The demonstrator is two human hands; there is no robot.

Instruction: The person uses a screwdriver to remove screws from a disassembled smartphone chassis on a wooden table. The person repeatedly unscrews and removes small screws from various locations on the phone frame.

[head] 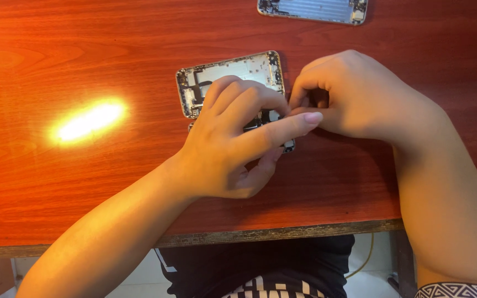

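**Opened phone shell under both hands – handle by the rim**

The opened silver metal phone back shell w/ exposed internals (233, 74) lies flat on the red-brown wood-grain counter (84, 55), centre of the frame, slightly above middle, its long side running up-left to down-right. Your hands cover its lower half.

Handling, as a judgement: it looks light and thin, stiff along the frame but easy to flex if pressed mid-panel. Small dark parts and flex strips along the left edge look fragile, so keep pressure off them. The metal is smooth and likely slips on the polished counter; pin it down w/ one hand. Best hold: the gold-toned outer rim, on the long edges, not the inside.

Left hand (233, 146): palm down over the shell's lower end, fingers (282, 124) curled, index stretched right toward the other hand. Can't tell if it grips anything; it seems to press the shell down.

Right hand (360, 94): at the shell's right edge, thumb and forefinger pinched close together. What's between them is hidden, too small to tell.

Look: pale grey inner plate, dark components round the top-left corner, thin bright rim.

A second similar grey phone shell (313, 10) sits at the top edge, right of centre, well apart. Bright light glare (89, 118) at left.
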